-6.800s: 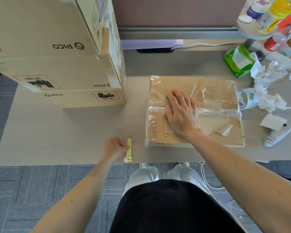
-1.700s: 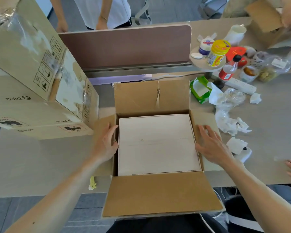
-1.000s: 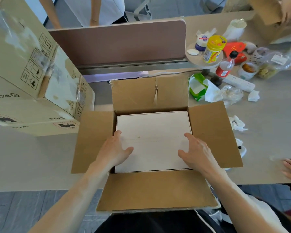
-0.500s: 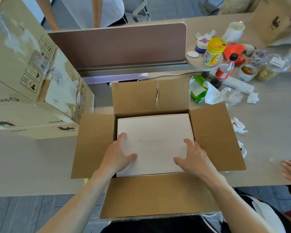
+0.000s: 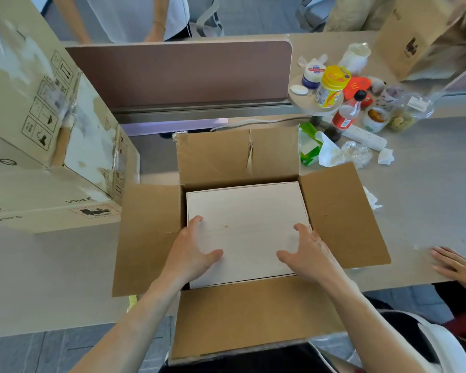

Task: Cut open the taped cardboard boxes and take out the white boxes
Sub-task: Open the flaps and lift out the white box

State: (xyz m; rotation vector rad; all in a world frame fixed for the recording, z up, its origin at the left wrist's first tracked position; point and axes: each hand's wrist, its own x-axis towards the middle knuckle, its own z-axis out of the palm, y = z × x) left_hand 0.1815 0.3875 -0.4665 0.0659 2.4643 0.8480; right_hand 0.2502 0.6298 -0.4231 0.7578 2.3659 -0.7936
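An opened cardboard box (image 5: 342, 214) lies in front of me with all its flaps spread out. A flat white box (image 5: 246, 219) sits inside it, filling the opening. My left hand (image 5: 193, 253) rests on the white box near its left edge, fingers spread. My right hand (image 5: 306, 254) lies on it near the right edge, fingers apart too. Neither hand holds anything. A yellow cutter (image 5: 131, 302) peeks out from under the left flap at the table's front edge.
A stack of large taped cardboard boxes (image 5: 46, 146) stands at the left. A brown divider (image 5: 180, 74) runs behind. Bottles, jars, tissues and a power strip (image 5: 366, 135) crowd the right back. Another person's hand (image 5: 455, 265) rests at the right edge.
The taped box has been cut open and its flaps folded out, showing the white box. My hands went from the side flaps onto the white box's top and have settled there.
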